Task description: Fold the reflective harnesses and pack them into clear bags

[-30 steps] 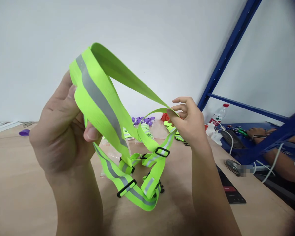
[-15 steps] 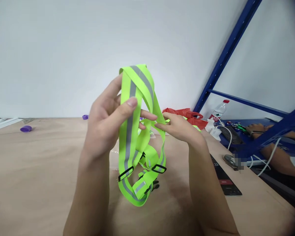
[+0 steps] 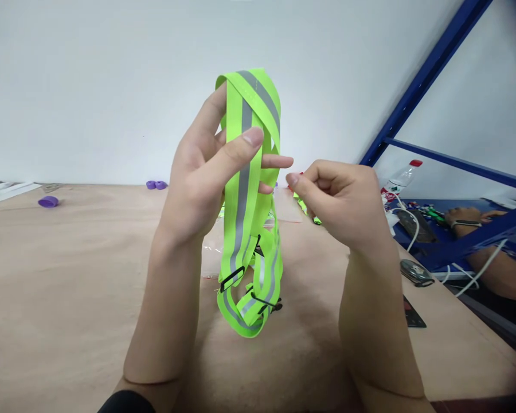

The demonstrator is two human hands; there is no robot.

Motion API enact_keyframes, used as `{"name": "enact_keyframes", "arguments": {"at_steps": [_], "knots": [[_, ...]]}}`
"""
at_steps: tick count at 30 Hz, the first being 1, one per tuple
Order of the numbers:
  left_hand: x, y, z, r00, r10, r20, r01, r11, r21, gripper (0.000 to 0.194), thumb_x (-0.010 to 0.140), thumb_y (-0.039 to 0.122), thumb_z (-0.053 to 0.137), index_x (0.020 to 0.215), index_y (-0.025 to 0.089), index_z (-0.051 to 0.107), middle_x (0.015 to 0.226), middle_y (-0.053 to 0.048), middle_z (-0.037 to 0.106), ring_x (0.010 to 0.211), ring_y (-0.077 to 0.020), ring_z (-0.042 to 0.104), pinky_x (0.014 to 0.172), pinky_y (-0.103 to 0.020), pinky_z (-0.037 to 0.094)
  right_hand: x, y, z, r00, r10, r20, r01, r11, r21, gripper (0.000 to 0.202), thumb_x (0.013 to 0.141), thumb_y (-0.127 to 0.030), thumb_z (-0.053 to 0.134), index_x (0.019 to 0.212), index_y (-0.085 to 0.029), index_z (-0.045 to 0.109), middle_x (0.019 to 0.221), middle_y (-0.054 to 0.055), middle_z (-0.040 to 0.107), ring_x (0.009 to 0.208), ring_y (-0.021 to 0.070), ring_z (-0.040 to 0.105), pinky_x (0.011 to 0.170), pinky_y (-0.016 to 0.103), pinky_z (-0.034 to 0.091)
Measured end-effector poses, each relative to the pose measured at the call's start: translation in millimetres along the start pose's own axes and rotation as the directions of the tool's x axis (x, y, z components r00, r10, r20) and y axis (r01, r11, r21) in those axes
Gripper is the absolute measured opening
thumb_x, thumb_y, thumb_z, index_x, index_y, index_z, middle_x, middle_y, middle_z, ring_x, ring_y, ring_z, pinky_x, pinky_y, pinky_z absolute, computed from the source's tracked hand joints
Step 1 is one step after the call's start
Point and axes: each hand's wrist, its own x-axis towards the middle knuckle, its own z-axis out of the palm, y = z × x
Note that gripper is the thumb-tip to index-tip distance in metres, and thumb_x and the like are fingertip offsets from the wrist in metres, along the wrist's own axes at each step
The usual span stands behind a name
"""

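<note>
A fluorescent yellow-green reflective safety vest of elastic straps (image 3: pixel 243 166), with a grey stripe, hangs folded in loops in front of me. My left hand (image 3: pixel 195 183) grips its upper part, thumb across the front and fingers passing behind and through the loops. Low on the straps are a black slide buckle (image 3: pixel 232 279) and a black clip (image 3: pixel 277 306). My right hand (image 3: pixel 346 198) is just right of the vest, apart from it, fingers curled in and thumb against the index finger; nothing shows in it.
Behind the vest lies a clear plastic bag (image 3: pixel 211 252). More yellow-green strap (image 3: pixel 300 203) shows beyond my right hand. Purple rings (image 3: pixel 48 202) and white papers (image 3: pixel 15 190) lie left. At right are a bottle (image 3: pixel 402 179), a blue metal frame (image 3: pixel 430 80) and another person's hand (image 3: pixel 462 217).
My right hand has let go of the strap and moved slightly right, its fingers now curled. My left hand has raised the vest, and its loops hang closer together.
</note>
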Motion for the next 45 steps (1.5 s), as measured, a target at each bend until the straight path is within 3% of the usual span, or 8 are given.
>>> {"name": "enact_keyframes", "arguments": {"at_steps": [3,6,19,25,30,36,40,45], "knots": [[1,-2,1.5,1.0,-0.009,0.002,0.009,1.0,0.0,0.047,0.086,0.037,0.071,0.131,0.031,0.056,0.102,-0.003,0.072,0.096,-0.0303,0.074,0.065,-0.033,0.061,0,-2,1,0.953,-0.002,0.302,-0.018,0.998,0.061,0.03,0.088,-0.044,0.066,0.07,-0.02,0.066,0.061,0.0,0.06,0.059,0.0138,0.055,0.054,0.028,0.037],[1,-4,4.0,1.0,-0.024,0.001,0.024,1.0,-0.005,0.051,0.086,0.037,0.07,0.134,0.033,0.053,0.102,-0.003,0.072,0.097,-0.0293,0.073,0.072,-0.037,0.063,1,-1,7,0.893,-0.043,0.447,-0.025,0.989,0.145,0.029,0.088,-0.048,0.066,0.085,-0.02,0.072,0.075,0.002,0.069,0.069,0.0163,0.062,0.061,0.029,0.044],[1,-2,12.6,0.997,-0.074,-0.011,0.073,0.996,-0.041,0.038,0.087,0.029,0.068,0.123,0.029,0.06,0.12,-0.004,0.063,0.112,-0.0337,0.067,0.083,-0.044,0.062,3,-1,11,0.865,-0.12,0.487,-0.033,0.956,0.293,0.024,0.091,-0.039,0.065,0.105,-0.022,0.072,0.099,0.004,0.074,0.088,0.0199,0.068,0.071,0.031,0.051],[-2,0,14.4,0.993,-0.116,-0.006,0.115,0.991,-0.073,0.057,0.087,0.031,0.069,0.14,0.036,0.048,0.118,0.0,0.066,0.113,-0.03,0.067,0.087,-0.038,0.061,2,-1,15,0.855,-0.103,0.509,0.018,0.986,0.168,0.027,0.09,-0.044,0.066,0.101,-0.021,0.073,0.094,0.004,0.073,0.083,0.0195,0.066,0.07,0.031,0.047],[-2,-1,20.6,0.996,-0.076,-0.039,0.072,0.994,-0.08,0.058,0.088,0.029,0.065,0.143,0.034,0.045,0.127,-0.002,0.063,0.121,-0.0349,0.062,0.088,-0.043,0.059,2,-3,25,0.778,-0.045,0.626,0.007,0.998,0.064,0.023,0.087,-0.043,0.068,0.094,-0.022,0.074,0.084,0.002,0.072,0.075,0.018,0.063,0.064,0.028,0.043],[2,2,19.1,0.99,0.029,-0.139,-0.049,0.988,-0.147,0.057,0.082,0.023,0.063,0.136,0.033,0.047,0.133,-0.001,0.058,0.127,-0.035,0.057,0.093,-0.045,0.058,7,7,29,0.671,-0.054,0.739,0.092,0.996,-0.011,0.02,0.085,-0.021,0.06,0.067,-0.019,0.068,0.062,-0.002,0.061,0.056,0.0122,0.051,0.054,0.026,0.035],[0,11,9.6,0.98,0.095,-0.174,-0.122,0.981,-0.15,0.044,0.091,0.018,0.048,0.134,0.025,0.047,0.139,-0.001,0.053,0.132,-0.0302,0.052,0.102,-0.04,0.053,10,17,6,0.795,-0.008,0.607,-0.016,0.999,0.035,0.018,0.079,-0.02,0.059,0.062,-0.02,0.064,0.056,-0.004,0.055,0.053,0.0117,0.048,0.05,0.026,0.033],[-3,13,-8.5,0.977,0.13,-0.172,-0.144,0.987,-0.074,0.019,0.1,0.034,0.049,0.116,0.024,0.054,0.138,0.007,0.055,0.144,-0.0291,0.036,0.114,-0.042,0.043,12,30,-18,0.993,-0.022,0.119,0.001,0.985,0.171,0.025,0.07,-0.015,0.058,0.048,-0.021,0.046,0.047,-0.005,0.034,0.047,0.0096,0.031,0.049,0.028,0.022]]}}
